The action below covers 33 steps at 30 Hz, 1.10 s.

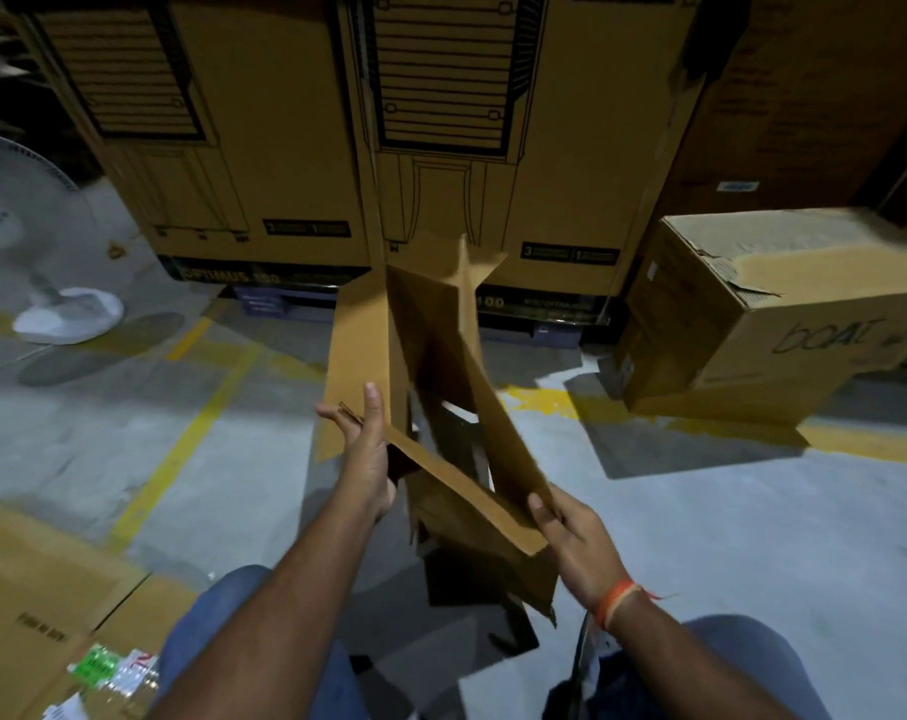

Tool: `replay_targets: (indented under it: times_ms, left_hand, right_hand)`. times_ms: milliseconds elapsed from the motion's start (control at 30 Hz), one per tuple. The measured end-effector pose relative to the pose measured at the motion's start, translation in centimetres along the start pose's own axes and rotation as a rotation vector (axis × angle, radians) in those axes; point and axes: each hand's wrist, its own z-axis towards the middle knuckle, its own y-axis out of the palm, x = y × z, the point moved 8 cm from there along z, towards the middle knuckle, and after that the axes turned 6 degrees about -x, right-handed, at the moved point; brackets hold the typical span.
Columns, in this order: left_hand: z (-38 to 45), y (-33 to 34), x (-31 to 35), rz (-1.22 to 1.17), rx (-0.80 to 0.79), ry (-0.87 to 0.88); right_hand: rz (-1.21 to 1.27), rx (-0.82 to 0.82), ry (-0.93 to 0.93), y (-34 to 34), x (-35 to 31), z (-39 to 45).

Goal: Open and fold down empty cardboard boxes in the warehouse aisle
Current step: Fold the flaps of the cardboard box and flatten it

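The right hand [570,527] and left hand [365,449], apart, each grip the opened cardboard box [441,366], seemingly near its corners, so uneven pulling could tear a flap.

— What is the person wearing?
— Blue jeans [217,631] on both legs, and bare forearms with no sleeves in view.
— Anything at the wrists?
— An orange thread band [617,602] round the right wrist, its loose ends sticking out.

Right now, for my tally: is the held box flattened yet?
No. The box is partly open; its panels spread apart between left hand and right hand.
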Motion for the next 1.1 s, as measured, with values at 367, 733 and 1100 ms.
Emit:
replay_targets:
  times_ms: [367,733,1100]
  left_hand:
    - [-1.2,3.6,0.0,0.446,-0.330,0.029]
    - [0.0,3.8,-2.5,0.529,-0.243,-0.010]
    - [1.1,4.3,-3.1,0.129,-0.430,-0.018]
  right_hand:
    - [-0.247,-0.186,-0.046,4.1,0.3,-1.8]
    - [-0.440,-0.233,-0.029,5.2,1.7,-1.9]
    - [-0.790,0.024,-0.134,5.4,-0.3,-3.0]
